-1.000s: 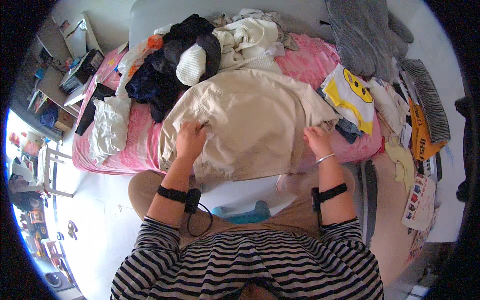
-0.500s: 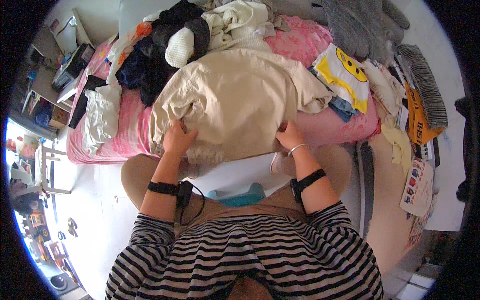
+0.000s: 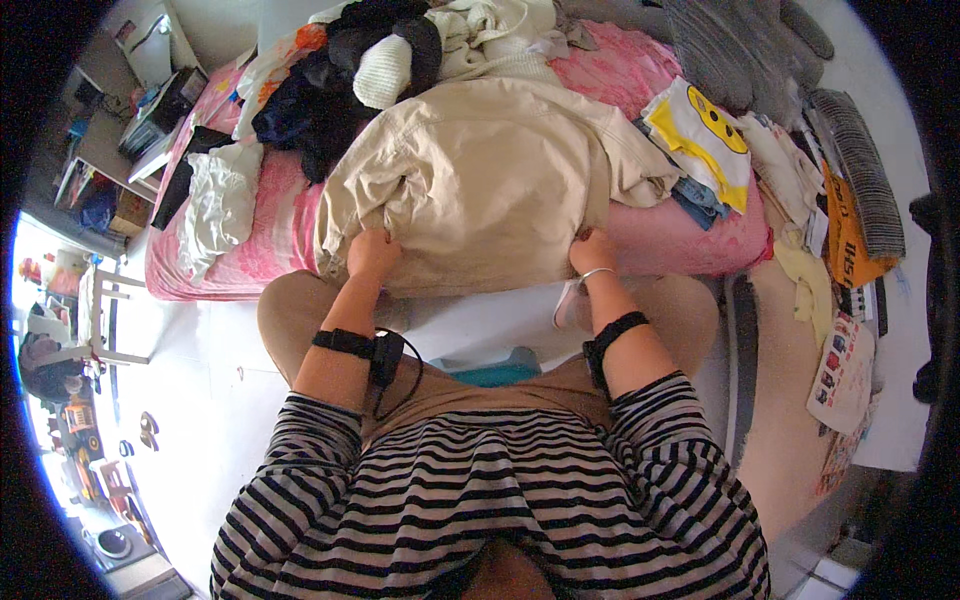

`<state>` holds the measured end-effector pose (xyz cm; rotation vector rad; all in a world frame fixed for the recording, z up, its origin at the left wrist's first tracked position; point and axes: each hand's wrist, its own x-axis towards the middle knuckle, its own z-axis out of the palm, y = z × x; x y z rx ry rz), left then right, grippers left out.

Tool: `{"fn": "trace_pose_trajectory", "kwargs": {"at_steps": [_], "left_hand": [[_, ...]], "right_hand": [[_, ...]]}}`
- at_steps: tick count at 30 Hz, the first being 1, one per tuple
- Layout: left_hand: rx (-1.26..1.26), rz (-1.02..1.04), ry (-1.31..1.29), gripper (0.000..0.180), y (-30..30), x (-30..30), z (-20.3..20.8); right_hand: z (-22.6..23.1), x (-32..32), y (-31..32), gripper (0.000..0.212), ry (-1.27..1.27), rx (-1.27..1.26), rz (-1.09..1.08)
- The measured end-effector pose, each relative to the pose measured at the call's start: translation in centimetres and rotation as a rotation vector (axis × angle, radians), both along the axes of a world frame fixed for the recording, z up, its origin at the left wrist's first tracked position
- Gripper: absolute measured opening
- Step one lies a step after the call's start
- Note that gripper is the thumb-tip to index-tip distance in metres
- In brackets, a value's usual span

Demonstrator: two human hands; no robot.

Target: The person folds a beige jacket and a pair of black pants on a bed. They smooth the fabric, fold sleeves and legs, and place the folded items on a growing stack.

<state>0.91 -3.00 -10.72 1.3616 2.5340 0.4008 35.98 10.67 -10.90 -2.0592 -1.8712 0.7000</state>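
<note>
Your left hand (image 3: 374, 255) has its fingers drawn narrow, pinching the beige garment (image 3: 500, 170) near its lower edge. Your right hand (image 3: 594, 253) does the same toward the other end of that edge, its fingers likewise closed on the cloth. The garment lies between your fingers and spreads away beyond them, its body fairly smooth in the middle, with creases and bunched cloth just beyond the left fingers. One sleeve reaches out past the right fingers, on their far right side. Just behind the right fingers, a bracelet (image 3: 600, 271) circles your wrist.

Under the garment, to both sides of your fingers, is the bed (image 3: 660, 235) with its pink cover. Farther right of the right fingers, a white and yellow top (image 3: 705, 140) lies over blue denim (image 3: 700, 205). Left of the left fingers lies a crumpled white garment (image 3: 222, 205). Well beyond the left fingers sits a heap of dark clothes (image 3: 305, 125), and beyond the gap between both hands, a cream knit (image 3: 490, 35). Nearer to you than the fingers, a teal object (image 3: 495, 372) shows between your legs, partly hidden by your trousers (image 3: 300, 320).
</note>
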Motion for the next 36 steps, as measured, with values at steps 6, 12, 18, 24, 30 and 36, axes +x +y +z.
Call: {"fn": "trace_pose_trajectory", "kwargs": {"at_steps": [6,12,18,24,30,36], "left_hand": [[0.231,0.109,-1.081,0.022,-2.6,-4.0,0.8],[0.221,0.485,-1.391,0.022,-4.1,-4.3,0.6],[-0.036,0.036,-0.057,0.025,-2.8,-3.4,2.3],[0.246,0.096,-0.123,0.04,-0.2,-1.2,5.3],[0.185,0.141,0.014,0.029,2.5,-1.8,5.5],[0.214,0.079,-0.03,0.025,-0.3,-5.2,5.8]], "right_hand": [[1.6,6.0,3.5,0.027,0.073,-0.02,0.363],[6.7,11.0,4.4,0.031,-0.168,-0.049,0.384],[6.7,8.3,5.0,0.041,-0.374,-0.168,0.594],[5.1,5.2,7.5,0.041,-0.073,0.176,0.18],[3.0,4.7,9.0,0.028,0.15,0.207,0.091],[4.6,7.4,9.1,0.023,0.234,0.069,0.105]]}}
